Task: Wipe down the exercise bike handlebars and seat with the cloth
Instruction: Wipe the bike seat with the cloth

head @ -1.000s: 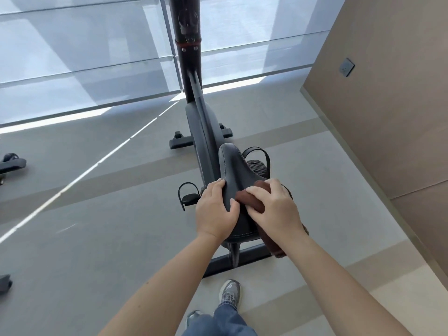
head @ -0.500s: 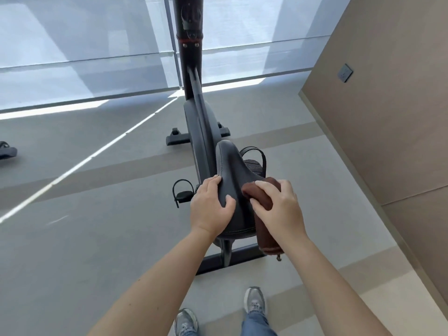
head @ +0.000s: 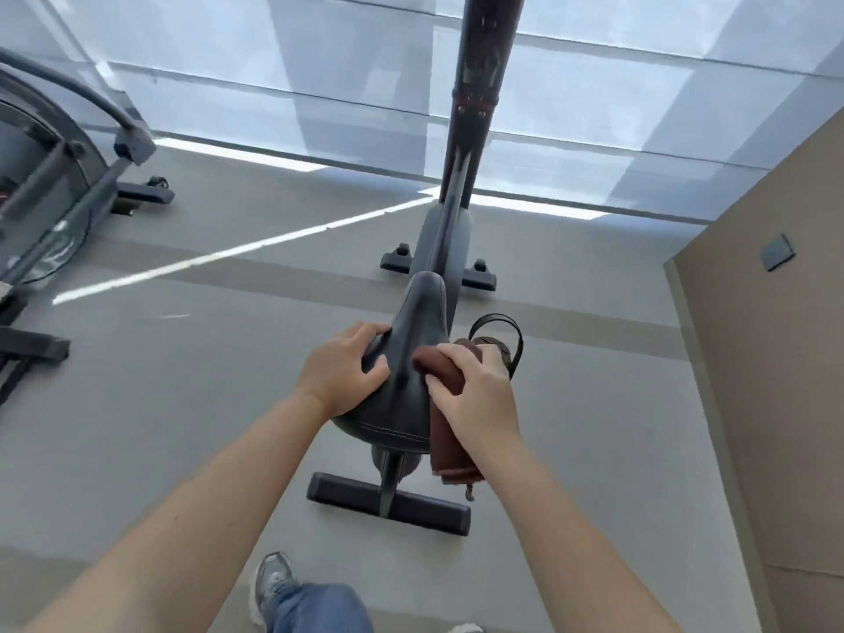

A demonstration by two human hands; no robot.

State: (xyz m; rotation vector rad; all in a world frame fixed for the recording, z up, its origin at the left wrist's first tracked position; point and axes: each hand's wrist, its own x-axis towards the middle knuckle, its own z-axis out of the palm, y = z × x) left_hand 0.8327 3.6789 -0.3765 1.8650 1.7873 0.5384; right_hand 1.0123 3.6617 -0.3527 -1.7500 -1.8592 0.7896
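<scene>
The black bike seat (head: pixel 411 404) stands in front of me on its post, nose pointing away. My left hand (head: pixel 345 372) grips the seat's left side, fingers curled over its edge. My right hand (head: pixel 475 390) holds a folded brown cloth (head: pixel 445 450) against the seat's right side; the cloth's tail hangs down past the seat's rear. The dark handlebar post (head: pixel 479 98) rises beyond the seat; the handlebars themselves are out of frame.
The bike's rear foot bar (head: pixel 388 502) lies just ahead of my shoe (head: pixel 274 582). Another exercise machine (head: pixel 50 185) stands at the left. A tan wall (head: pixel 767 358) with a switch plate runs along the right. Windows line the far side.
My view has shifted right and tilted, bringing the left machine into sight. My right hand with the cloth has stayed on the seat's right side, sliding slightly; the left hand keeps its grip.
</scene>
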